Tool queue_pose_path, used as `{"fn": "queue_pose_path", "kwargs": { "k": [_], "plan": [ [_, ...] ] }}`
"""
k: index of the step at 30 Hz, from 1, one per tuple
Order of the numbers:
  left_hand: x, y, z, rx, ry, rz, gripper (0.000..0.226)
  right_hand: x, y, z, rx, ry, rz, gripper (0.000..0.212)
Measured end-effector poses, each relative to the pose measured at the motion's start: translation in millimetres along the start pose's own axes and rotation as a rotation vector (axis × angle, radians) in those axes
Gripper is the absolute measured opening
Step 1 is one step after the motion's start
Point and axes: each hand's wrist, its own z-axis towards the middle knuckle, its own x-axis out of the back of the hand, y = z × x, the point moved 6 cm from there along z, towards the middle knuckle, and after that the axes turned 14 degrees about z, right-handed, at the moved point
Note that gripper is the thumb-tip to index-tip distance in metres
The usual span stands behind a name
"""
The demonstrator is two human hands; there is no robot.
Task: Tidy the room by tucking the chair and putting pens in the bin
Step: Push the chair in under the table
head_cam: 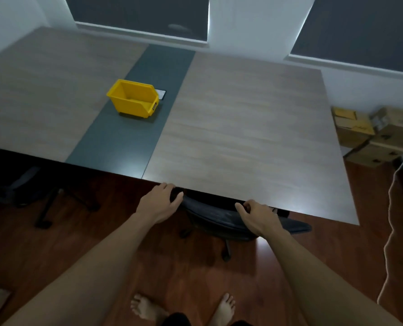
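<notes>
A black office chair point(221, 220) stands at the near edge of the table point(254, 142), with its seat hidden under the tabletop. My left hand point(159, 203) grips the left end of the chair's backrest. My right hand point(258, 217) grips the backrest further right. A yellow bin point(133, 98) sits on the dark centre strip of the table, far left of my hands, and looks empty. No pens are in view.
A second black chair point(19, 187) is under the table at the left. Cardboard boxes point(369, 135) are stacked on the floor at the right. Another person's arm point(398, 231) shows at the right edge. My bare feet point(184, 307) stand on the wooden floor.
</notes>
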Motion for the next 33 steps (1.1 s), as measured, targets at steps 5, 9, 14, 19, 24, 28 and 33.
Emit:
{"fn": "queue_pose_path", "kwargs": {
  "k": [5,9,14,19,24,28,33],
  "plan": [
    [23.4,-97.0,-29.7,0.098,-0.015,-0.044,0.077,-32.5,-95.5,-3.4,0.144,-0.002,0.059,0.073],
    [42.6,-179.8,-51.8,0.153,0.010,-0.059,0.071,-68.7,-184.6,-7.0,0.267,-0.024,0.063,0.079],
    [59.5,-283.5,-86.7,0.241,0.059,-0.111,0.063,-124.5,-291.5,-12.2,0.408,-0.055,0.032,0.072],
    [69.0,-380.3,-134.2,0.318,0.102,-0.144,0.052,-185.0,-386.8,-33.9,0.509,-0.114,0.049,0.083],
    [78.8,-463.2,-185.4,0.426,0.150,-0.174,0.047,-251.5,-469.6,-49.5,0.627,-0.215,-0.010,0.078],
    [78.5,-520.4,-222.0,0.504,0.203,-0.227,0.041,-298.9,-533.3,-58.4,0.701,-0.290,-0.039,0.083],
    [80.1,-588.6,-251.3,0.574,0.257,-0.258,0.037,-353.6,-615.1,-62.8,0.781,-0.346,-0.093,0.068]
  ]
}}
